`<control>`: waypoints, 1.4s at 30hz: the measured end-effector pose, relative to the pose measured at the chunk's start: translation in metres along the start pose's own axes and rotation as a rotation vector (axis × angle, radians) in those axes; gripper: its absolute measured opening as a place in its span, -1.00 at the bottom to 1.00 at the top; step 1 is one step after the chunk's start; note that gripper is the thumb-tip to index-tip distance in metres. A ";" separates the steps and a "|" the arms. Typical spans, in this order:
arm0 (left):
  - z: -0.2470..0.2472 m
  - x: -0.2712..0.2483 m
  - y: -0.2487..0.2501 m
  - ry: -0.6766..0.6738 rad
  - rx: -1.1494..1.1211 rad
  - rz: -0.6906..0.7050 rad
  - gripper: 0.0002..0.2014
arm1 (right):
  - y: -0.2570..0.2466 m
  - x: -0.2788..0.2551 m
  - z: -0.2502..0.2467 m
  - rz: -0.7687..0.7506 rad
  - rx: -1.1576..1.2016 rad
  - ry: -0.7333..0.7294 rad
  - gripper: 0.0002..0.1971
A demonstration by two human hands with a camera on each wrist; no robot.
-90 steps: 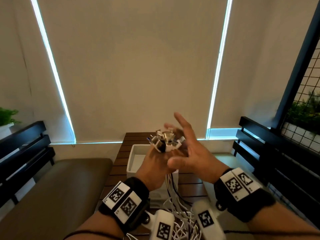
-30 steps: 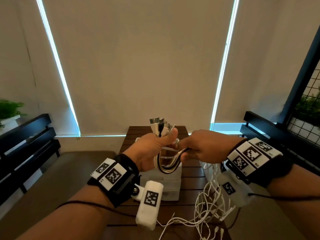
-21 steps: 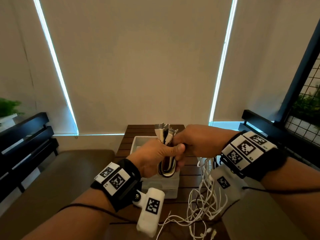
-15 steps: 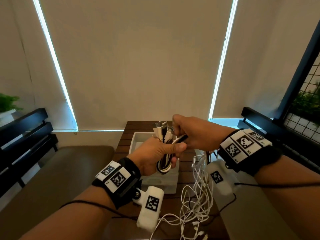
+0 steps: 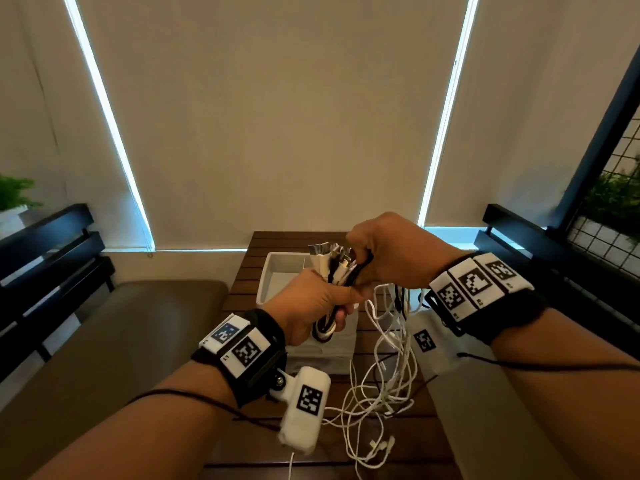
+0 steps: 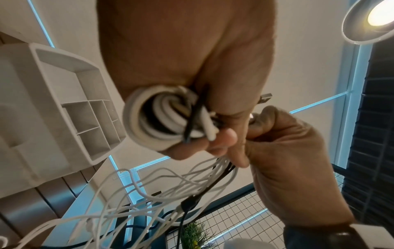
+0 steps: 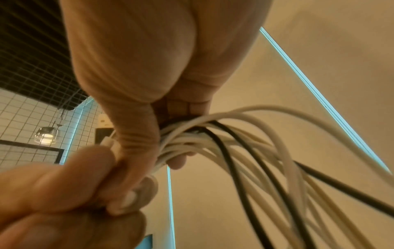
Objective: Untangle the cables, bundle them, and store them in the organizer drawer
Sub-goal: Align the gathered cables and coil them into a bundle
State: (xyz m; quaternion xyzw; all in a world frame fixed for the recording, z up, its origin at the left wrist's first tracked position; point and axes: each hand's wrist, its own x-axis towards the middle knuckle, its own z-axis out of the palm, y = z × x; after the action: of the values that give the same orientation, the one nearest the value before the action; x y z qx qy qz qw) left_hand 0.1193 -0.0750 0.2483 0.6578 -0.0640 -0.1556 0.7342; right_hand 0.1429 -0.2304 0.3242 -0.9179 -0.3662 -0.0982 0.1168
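cables [image 5: 334, 271] gripped by left hand [image 5: 311, 303]; right hand [image 5: 391, 252] beside.

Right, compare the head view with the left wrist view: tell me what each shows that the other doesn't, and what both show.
Head only: the brown slatted wooden table, the cluster of metal plug ends sticking up above the left hand, and loose white cable ends lying on the table.

Left wrist only: the white plastic organizer's small divided compartments and the round end-on coil of white cables.

Both: the right hand gripping trailing white and black cables, and the organizer itself.
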 end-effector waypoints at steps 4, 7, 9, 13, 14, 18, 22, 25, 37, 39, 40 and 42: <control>0.003 0.002 -0.007 0.086 -0.021 0.064 -0.90 | 0.006 -0.006 0.017 -0.019 0.129 0.139 -0.88; 0.004 0.005 -0.011 0.166 -0.054 0.136 -0.94 | 0.004 -0.019 0.042 0.215 0.340 0.459 -0.82; 0.003 0.007 -0.011 0.184 -0.041 0.150 -0.89 | -0.005 -0.026 0.055 0.407 0.553 0.363 -0.74; 0.010 0.010 -0.007 0.175 -0.089 0.139 -0.75 | -0.009 -0.030 0.072 0.418 1.052 -0.163 -0.64; 0.011 0.011 -0.007 0.177 -0.104 0.144 -0.77 | -0.009 -0.028 0.075 0.371 1.130 -0.215 -0.59; 0.013 0.011 -0.004 0.124 -0.059 0.094 -0.75 | -0.013 -0.018 0.077 0.398 1.116 -0.172 -0.59; 0.008 0.010 0.005 0.067 -0.035 0.088 -0.62 | -0.012 -0.013 0.080 0.398 0.986 -0.068 -0.74; 0.006 0.011 0.009 0.075 0.004 0.103 -0.53 | -0.013 -0.010 0.079 0.409 0.978 -0.029 -0.78; 0.002 0.010 0.019 -0.037 -0.194 0.102 -0.53 | -0.025 -0.008 0.071 0.314 0.955 0.055 -0.60; 0.004 0.011 0.020 0.004 -0.211 0.084 -0.42 | -0.025 -0.008 0.066 0.403 1.002 -0.033 -0.82; 0.003 0.011 0.019 0.014 -0.212 0.080 -0.41 | -0.024 -0.009 0.064 0.432 1.069 -0.109 -0.86; 0.002 0.012 0.017 0.022 -0.195 0.082 -0.42 | -0.023 -0.012 0.057 0.431 1.225 -0.284 -0.85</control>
State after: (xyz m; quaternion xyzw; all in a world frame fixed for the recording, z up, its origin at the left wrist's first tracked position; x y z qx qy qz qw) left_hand 0.1325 -0.0792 0.2644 0.5817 -0.0673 -0.1236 0.8011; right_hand 0.1237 -0.2055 0.2700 -0.7424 -0.1760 0.2749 0.5850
